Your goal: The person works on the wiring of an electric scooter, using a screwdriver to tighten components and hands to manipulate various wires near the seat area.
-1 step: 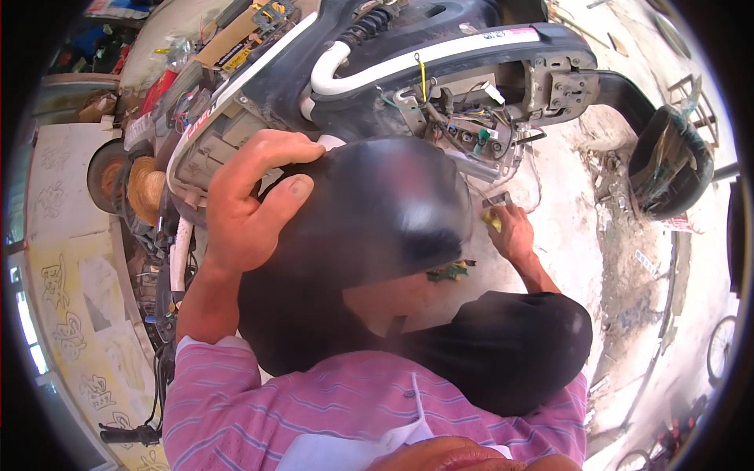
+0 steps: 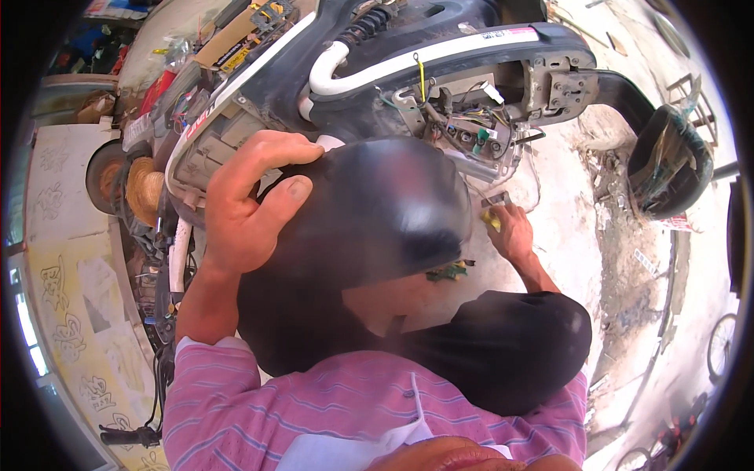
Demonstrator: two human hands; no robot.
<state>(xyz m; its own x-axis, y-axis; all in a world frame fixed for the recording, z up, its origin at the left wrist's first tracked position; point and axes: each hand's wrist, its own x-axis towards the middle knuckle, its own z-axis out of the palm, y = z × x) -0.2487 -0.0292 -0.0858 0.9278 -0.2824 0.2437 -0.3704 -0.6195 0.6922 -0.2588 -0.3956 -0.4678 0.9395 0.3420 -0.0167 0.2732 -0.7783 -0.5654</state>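
My left hand (image 2: 250, 200) rests at the left side of a big dark, glossy, rounded form (image 2: 393, 212), which runs on into my black trousers. Its thumb and bent fingers stand apart, and it grips nothing I can see. Beyond that form, low by the floor, my right hand (image 2: 514, 235) is closed around a small yellow thing (image 2: 492, 220), mostly hidden in the fingers. A small brownish-grey part (image 2: 496, 201) sits at its fingertips. Just above it, a dark scooter body (image 2: 440, 59) with white trim lies with wires and connectors (image 2: 479, 133) exposed.
A green and dark item (image 2: 449, 272) lies on the floor between my legs. A cardboard box (image 2: 228, 43) and loose parts stand at upper left. A curved black part wrapped in clear film (image 2: 671, 169) juts out at the right. A lettered board (image 2: 67, 259) stands along the left.
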